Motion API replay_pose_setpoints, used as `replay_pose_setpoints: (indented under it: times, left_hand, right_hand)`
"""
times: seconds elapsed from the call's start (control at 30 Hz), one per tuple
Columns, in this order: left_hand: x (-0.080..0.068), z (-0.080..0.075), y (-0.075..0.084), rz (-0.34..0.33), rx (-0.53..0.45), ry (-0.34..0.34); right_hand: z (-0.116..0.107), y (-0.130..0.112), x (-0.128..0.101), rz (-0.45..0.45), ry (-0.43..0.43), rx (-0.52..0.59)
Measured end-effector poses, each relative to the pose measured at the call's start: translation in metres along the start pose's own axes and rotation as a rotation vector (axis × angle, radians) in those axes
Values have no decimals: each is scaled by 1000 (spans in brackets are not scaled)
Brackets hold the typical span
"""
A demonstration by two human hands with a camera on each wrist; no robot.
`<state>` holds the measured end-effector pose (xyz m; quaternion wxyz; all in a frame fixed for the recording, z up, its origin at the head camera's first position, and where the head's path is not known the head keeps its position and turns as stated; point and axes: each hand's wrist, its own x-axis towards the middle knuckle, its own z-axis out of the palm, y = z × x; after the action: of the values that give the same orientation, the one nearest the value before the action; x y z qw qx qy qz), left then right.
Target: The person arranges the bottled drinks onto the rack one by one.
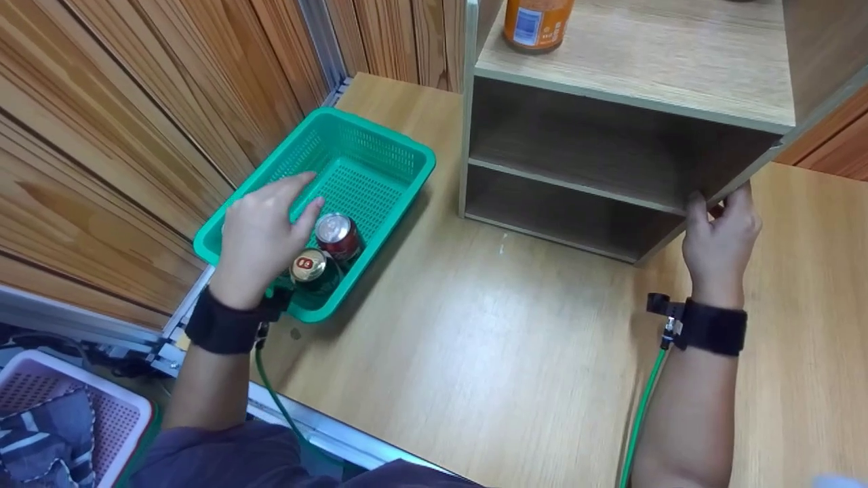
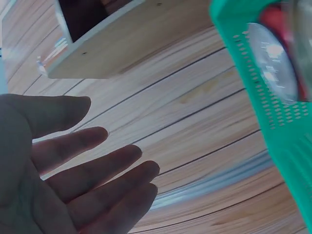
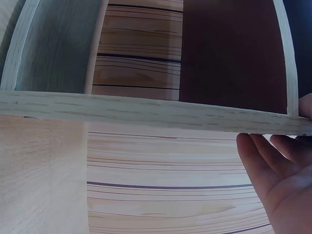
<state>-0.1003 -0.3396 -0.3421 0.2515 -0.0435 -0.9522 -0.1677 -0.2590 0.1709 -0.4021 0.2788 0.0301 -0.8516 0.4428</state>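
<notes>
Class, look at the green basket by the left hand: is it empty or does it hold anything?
Not empty. The basket holds two cans standing upright at its near end; the rest is bare.

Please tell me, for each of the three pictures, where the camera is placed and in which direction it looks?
Head: worn on the head, looking down at the table, green basket with two cans, wooden shelf; both forearms and hands show.
Left wrist: under the left hand, looking past its straight fingers to the basket.
Right wrist: under the right hand, looking up at the shelf.
Shared: head and left wrist both show the basket.
</notes>
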Motion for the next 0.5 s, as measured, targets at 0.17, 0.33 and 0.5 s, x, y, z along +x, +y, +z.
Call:
replay_pose_setpoints:
  times: [0.17,0.33,0.5]
  left_hand:
    - [0,11,-9,-17,22,-118]
    - [8,26,-20,8,9,-227]
    - [12,40,-28,34,9,-368]
  right_hand:
    - [-6,1,-1,25,8,-12]
    - [-8,2,0,12,21,-15]
    - [-8,1,-3,13,10,-14]
